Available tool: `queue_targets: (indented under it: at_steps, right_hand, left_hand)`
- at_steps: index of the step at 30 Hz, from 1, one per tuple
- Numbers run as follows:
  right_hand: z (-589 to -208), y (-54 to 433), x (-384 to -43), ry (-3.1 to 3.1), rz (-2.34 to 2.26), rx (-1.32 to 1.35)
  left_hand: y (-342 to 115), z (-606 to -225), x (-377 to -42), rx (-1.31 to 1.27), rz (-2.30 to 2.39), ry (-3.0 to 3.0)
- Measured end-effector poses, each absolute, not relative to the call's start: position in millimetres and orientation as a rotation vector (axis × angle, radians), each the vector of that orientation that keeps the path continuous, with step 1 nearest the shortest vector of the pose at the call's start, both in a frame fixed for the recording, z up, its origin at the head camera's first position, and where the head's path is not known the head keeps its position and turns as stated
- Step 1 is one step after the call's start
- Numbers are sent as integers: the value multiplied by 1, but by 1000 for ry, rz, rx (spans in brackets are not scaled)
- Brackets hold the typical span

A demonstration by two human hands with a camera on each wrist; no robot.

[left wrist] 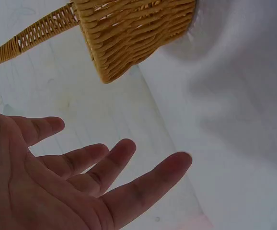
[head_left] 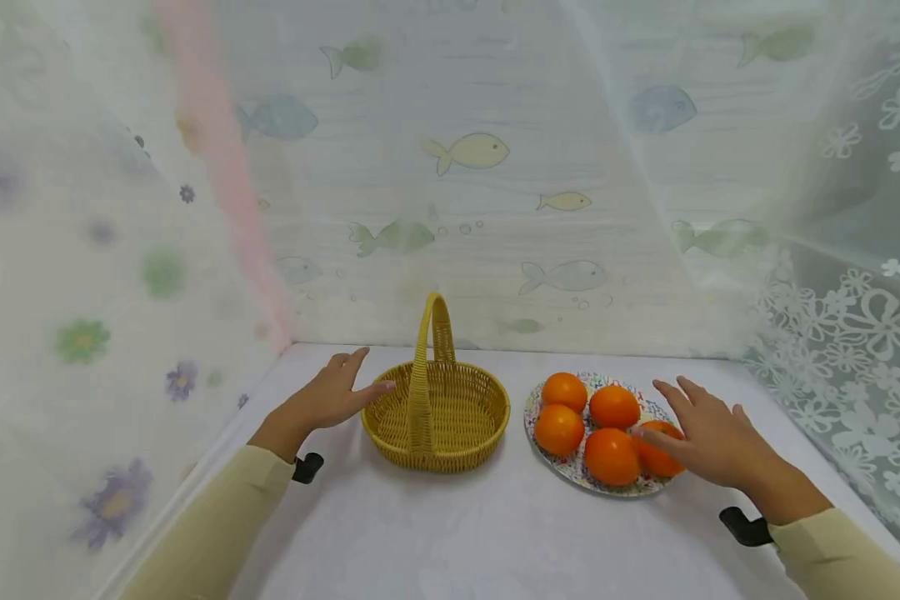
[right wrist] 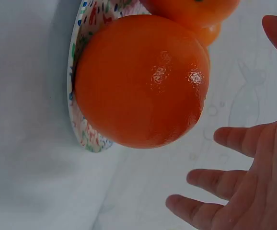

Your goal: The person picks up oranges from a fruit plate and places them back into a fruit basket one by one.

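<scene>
A yellow wicker basket (head_left: 468,454) with a tall arched handle stands on the white table; its inside shows no contents. My left hand (head_left: 335,395) hovers at the basket's left side, fingers spread, holding nothing. In the left wrist view the basket (left wrist: 138,33) is apart from the fingers. To the right, a patterned plate (head_left: 570,471) carries several oranges (head_left: 611,457). Over the plate's right edge hangs my right hand (head_left: 712,433), fingers spread, partly covering the rightmost orange. The right wrist view has that hand (right wrist: 253,177) beside a large orange (right wrist: 141,81), with a gap between them.
A white cloth covers the table (head_left: 450,533). Behind it hangs a pale curtain (head_left: 480,208) printed with fish. Flowered sheer fabric (head_left: 862,333) closes the right side, and a flower-printed sheet (head_left: 120,375) the left. The basket and the plate stand side by side, slightly apart.
</scene>
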State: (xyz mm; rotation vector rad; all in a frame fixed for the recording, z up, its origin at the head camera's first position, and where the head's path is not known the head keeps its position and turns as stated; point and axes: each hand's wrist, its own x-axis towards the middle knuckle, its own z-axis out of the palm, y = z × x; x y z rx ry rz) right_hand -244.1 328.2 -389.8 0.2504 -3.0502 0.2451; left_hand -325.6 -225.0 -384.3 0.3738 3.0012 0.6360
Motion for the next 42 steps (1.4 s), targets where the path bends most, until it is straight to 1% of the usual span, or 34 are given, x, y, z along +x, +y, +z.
queue_targets:
  at_steps: [7,11,15,20,27,34,37,42]
  right_hand:
    - [-395,333,-241,-3032,517,361]
    - [-395,338,-239,-2998,659,377]
    - [-395,342,-238,-2996,710,371]
    - [-400,345,-239,-3029,784,344]
    - [-411,352,-243,-3017,919,347]
    - [-427,363,-252,-3046,1048,337]
    - [-430,365,-255,-3053,1074,328]
    - [-431,366,-257,-3048,1061,322]
  left_hand:
    - [-222,-410,-332,224,924,2943]
    - [-219,-418,-332,138,1109,2858]
    - [-219,-425,-332,102,1162,2820]
    - [-219,-431,-332,60,1212,2798]
    - [-218,-439,-335,-8,1459,2630]
    - [-219,-442,-333,13,1638,2445]
    - [-220,-443,-332,17,1690,2390]
    - [-222,-442,-332,-46,1790,2287]
